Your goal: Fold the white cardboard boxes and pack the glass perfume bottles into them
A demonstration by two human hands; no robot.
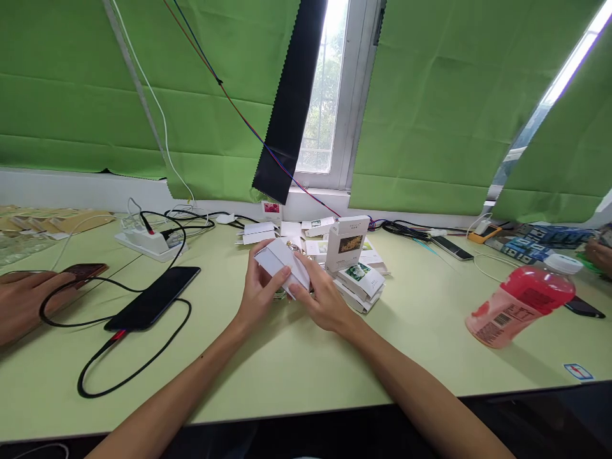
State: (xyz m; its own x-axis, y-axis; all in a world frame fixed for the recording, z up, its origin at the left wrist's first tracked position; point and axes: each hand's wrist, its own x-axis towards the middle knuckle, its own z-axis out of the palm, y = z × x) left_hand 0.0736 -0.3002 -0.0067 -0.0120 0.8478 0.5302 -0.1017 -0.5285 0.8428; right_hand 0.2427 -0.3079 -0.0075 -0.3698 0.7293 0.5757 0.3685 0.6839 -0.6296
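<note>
Between my two hands is a small white cardboard box, held tilted over the middle of the table. My left hand is closed around its left side, with the thumb lying on the upper face. From the right, my right hand grips the box's edge, thumb and fingers closed on it. Just behind my right hand a white box with a brown picture stands upright. Beside it, boxes with a green-and-white flower picture lie stacked. Several more white boxes lie behind my hands. Shiny wrapping partly shows under the held box.
A black phone with a charging cable lies left, near a white power strip. Another person's hand rests by a phone at far left. At right a pink drink bottle leans. Another hand shows at far right.
</note>
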